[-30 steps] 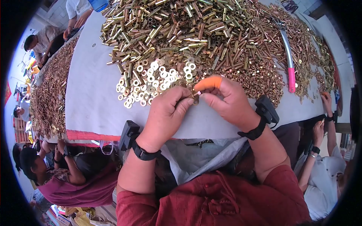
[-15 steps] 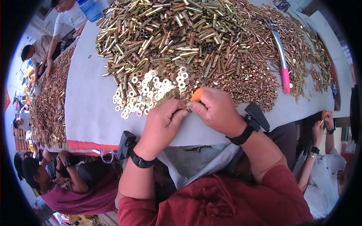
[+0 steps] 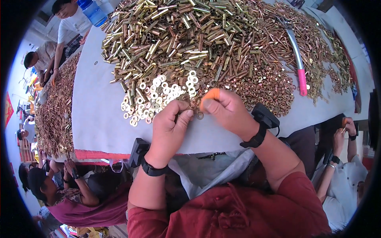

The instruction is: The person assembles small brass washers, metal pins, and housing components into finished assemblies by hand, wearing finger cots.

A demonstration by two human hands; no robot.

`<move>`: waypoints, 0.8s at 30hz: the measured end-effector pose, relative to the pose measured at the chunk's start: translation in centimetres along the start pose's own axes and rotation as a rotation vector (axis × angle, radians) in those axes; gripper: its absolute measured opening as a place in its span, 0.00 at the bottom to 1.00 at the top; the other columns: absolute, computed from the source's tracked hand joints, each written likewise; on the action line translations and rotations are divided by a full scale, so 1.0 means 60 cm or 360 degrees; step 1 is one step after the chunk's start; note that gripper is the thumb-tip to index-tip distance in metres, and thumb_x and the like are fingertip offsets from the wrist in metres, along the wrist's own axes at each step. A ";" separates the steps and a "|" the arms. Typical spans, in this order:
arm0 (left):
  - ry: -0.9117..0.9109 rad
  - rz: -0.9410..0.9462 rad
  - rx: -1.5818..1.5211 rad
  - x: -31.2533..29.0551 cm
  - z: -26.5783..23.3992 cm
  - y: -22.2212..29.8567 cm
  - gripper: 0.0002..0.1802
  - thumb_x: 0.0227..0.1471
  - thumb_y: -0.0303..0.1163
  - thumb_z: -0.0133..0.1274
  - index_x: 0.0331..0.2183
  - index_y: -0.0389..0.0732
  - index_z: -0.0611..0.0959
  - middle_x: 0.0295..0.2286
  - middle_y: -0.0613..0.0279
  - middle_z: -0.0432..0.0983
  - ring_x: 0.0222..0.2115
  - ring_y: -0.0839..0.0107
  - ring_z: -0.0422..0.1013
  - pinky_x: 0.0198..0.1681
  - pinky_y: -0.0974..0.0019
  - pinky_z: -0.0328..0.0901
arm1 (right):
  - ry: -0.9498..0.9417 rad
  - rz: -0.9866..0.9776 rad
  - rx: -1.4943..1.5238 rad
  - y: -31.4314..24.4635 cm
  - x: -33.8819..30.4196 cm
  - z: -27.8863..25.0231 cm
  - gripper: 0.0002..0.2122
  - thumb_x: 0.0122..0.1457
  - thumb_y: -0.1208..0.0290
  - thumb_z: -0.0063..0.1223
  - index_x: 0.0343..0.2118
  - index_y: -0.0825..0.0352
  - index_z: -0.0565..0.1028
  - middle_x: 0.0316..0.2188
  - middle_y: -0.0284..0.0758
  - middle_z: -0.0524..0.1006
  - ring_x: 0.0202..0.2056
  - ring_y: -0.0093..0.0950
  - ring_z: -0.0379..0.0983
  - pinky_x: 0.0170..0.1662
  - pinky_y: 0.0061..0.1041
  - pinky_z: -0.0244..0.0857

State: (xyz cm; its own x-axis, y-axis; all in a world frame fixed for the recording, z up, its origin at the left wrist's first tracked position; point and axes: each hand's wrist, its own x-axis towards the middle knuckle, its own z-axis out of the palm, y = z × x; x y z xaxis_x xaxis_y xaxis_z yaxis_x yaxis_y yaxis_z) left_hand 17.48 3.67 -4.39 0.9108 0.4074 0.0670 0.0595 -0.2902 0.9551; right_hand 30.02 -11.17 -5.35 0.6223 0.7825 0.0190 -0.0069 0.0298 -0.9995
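My left hand point(image 3: 171, 129) is pinched, thumb against index finger, at the near edge of a heap of flat brass-coloured washers point(image 3: 156, 95). Whatever sits between its fingertips is too small to make out. A single washer point(image 3: 200, 116) shows just beside these fingertips, between my two hands. My right hand point(image 3: 228, 113) is closed a little to the right, its thumb against the index finger, which wears an orange finger cover point(image 3: 209, 96). Slight blur hides what that pinch holds, if anything. Beyond it lie many small coppery nuts point(image 3: 270, 89).
Metal sleeves point(image 3: 170, 39) pile high at the back, with thin bolts point(image 3: 274, 39) to the right. A pink-handled tool point(image 3: 302, 81) lies right on the grey tabletop point(image 3: 95, 119). An open pale bag point(image 3: 206, 174) hangs below the table edge. Other people sit on both sides.
My hands, whose fingertips met half a second ago, are now apart. A washer shows in the gap between them. The whole view has shifted slightly.
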 end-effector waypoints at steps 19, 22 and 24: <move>-0.0006 0.0005 0.0043 -0.002 0.002 0.007 0.02 0.58 0.23 0.53 0.35 0.34 0.77 0.28 0.63 0.77 0.29 0.77 0.70 0.36 0.73 0.66 | -0.0135 0.0199 0.0010 0.000 0.000 -0.001 0.09 0.65 0.68 0.51 0.41 0.68 0.76 0.33 0.29 0.77 0.34 0.18 0.71 0.39 0.20 0.67; 0.0041 -0.0173 -0.0183 0.002 -0.006 -0.001 0.03 0.57 0.24 0.54 0.34 0.35 0.78 0.28 0.64 0.77 0.29 0.76 0.70 0.36 0.72 0.66 | -0.0382 -0.0126 -0.0596 -0.038 -0.004 -0.016 0.07 0.60 0.70 0.55 0.37 0.68 0.77 0.27 0.34 0.78 0.27 0.23 0.73 0.32 0.26 0.67; -0.0089 -0.0118 -0.0012 -0.001 -0.009 0.023 0.05 0.55 0.26 0.57 0.33 0.35 0.79 0.28 0.62 0.77 0.29 0.72 0.72 0.35 0.69 0.66 | -0.0203 -0.0389 -0.0676 -0.033 0.002 -0.042 0.06 0.58 0.70 0.57 0.35 0.65 0.79 0.23 0.30 0.75 0.25 0.20 0.71 0.32 0.22 0.66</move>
State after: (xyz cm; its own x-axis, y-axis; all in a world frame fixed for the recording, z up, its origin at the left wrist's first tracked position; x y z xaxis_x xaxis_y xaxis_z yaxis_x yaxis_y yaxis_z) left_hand 17.26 3.71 -2.92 0.9253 0.3786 -0.0200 0.1248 -0.2542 0.9591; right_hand 32.10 -12.69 -3.44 0.4650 0.8549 0.2298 0.4624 -0.0132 -0.8866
